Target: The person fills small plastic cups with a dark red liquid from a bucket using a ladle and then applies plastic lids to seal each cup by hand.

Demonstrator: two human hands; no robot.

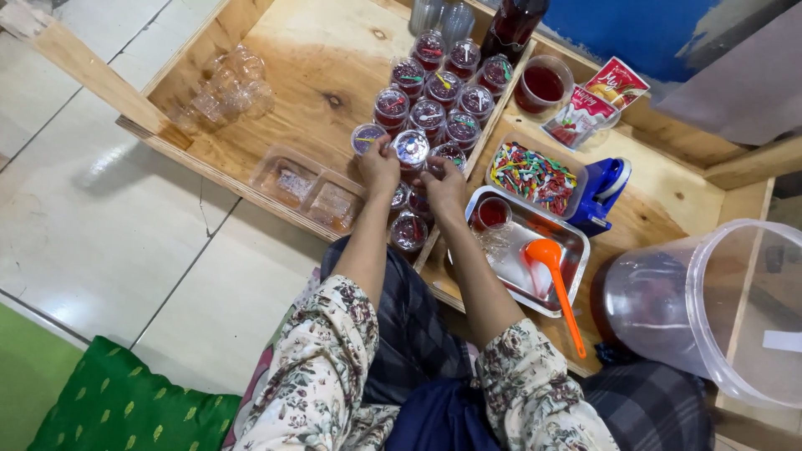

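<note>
Pinching w/ both sets of fingertips, the left hand (380, 164) and right hand (444, 185) close on a small clear plastic cup of dark red liquid w/ a shiny lid (411, 149); left fingers wrap its left side, right fingers curl at its lower right edge. That cup sits at the near end of a cluster of lidded red-filled cups (443, 92) on the light plywood tray (326, 50), approx. at the tray's front edge by its right wall. More filled cups lie just below the hands, e.g. one by the wrists (408, 231). Left of the hands: an empty clear plastic two-well container (309, 188); farther back-left, a heap of empty clear cups (225, 88). Right of the hands: a steel tray (576, 250) w/ an orange plastic ladle (558, 288) and a red-filled cup (491, 213), then a clear box of multicoloured pieces (535, 175), a blue tape dispenser (603, 194), and a big clear plastic bucket (718, 309).
</note>
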